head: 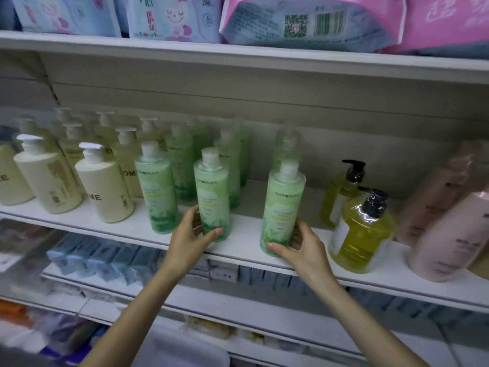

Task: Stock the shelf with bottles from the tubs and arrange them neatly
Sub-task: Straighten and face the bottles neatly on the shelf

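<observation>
Several green bottles with white caps stand in rows on the white shelf (pixel 246 234). My left hand (pixel 189 235) grips the base of one front-row green bottle (pixel 213 192), thumb in front and fingers behind. My right hand (pixel 300 246) holds the base of another green bottle (pixel 284 205) standing further right near the shelf's front edge. A third front green bottle (pixel 157 189) stands untouched left of my left hand. A gap lies between the two held bottles.
Cream pump bottles (pixel 104 186) fill the shelf's left side. Two yellow pump bottles (pixel 362 229) stand right of my right hand, then pink bottles (pixel 447 229). Packets lie on the shelf above (pixel 238 59) and on the lower shelves. A white tub (pixel 182 348) shows at the bottom.
</observation>
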`<state>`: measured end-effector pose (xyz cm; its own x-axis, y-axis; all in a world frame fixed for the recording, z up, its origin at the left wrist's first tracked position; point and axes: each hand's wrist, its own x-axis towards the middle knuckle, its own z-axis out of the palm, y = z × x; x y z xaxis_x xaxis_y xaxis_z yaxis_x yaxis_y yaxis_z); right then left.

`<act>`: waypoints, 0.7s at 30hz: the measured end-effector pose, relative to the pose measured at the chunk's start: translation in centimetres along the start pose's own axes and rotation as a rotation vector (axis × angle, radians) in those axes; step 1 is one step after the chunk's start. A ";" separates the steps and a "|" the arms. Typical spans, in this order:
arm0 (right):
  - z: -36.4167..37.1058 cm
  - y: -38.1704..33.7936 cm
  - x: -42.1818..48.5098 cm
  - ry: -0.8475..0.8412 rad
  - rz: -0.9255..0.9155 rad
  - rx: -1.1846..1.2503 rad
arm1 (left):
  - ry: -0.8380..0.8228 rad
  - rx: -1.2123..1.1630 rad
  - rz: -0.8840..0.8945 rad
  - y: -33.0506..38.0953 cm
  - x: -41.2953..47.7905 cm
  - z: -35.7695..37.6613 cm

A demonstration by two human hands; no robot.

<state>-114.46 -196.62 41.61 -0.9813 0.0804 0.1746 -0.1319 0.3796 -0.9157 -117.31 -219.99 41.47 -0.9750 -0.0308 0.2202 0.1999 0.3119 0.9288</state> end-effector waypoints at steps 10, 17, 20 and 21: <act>0.5 0.7 0.1 0.039 -0.016 0.009 | 0.032 -0.026 0.013 -0.8 0.0 0.2; 0.7 1.0 0.1 0.067 -0.022 -0.040 | 0.032 -0.028 0.014 -1.0 -0.1 0.1; 0.5 0.9 0.0 0.045 -0.012 -0.039 | 0.025 -0.026 0.008 -0.8 -0.3 0.2; 0.5 0.9 0.0 0.040 -0.009 -0.038 | 0.023 -0.027 0.006 -0.8 -0.3 0.2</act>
<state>-114.66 -196.70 40.65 -0.9737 0.1132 0.1975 -0.1342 0.4156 -0.8996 -117.19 -220.00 40.59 -0.9713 -0.0507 0.2325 0.2088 0.2864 0.9351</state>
